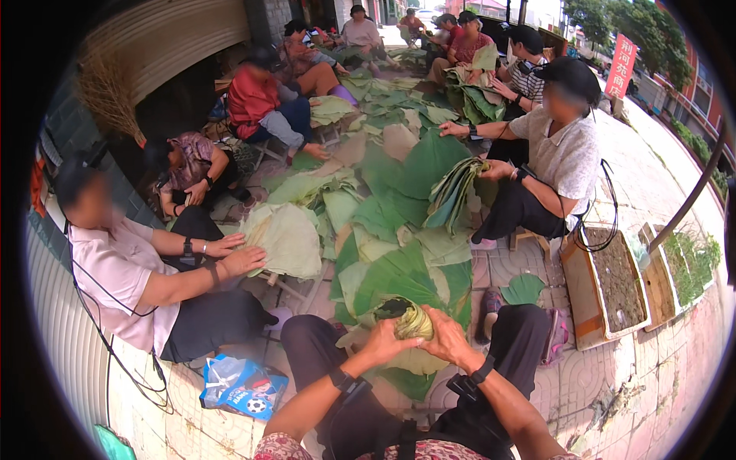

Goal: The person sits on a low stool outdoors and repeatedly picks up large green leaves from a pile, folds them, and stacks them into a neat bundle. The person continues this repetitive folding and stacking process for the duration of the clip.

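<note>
both hands, left hand and right hand, are clamped round a folded wad of big green leaves over the lap. past that, flat green leaves cover the paved ground, and a seated person opposite holds a leaf bundle.

An outdoor paved ground of pale paving stones lies in daylight. On the left stands a building wall with a ribbed roll-down shutter, and a dry straw broom leans near it. At the right edge, wooden planter boxes hold soil and small green plants. Farther back stand trees, a red banner and a red-brick building.
</note>
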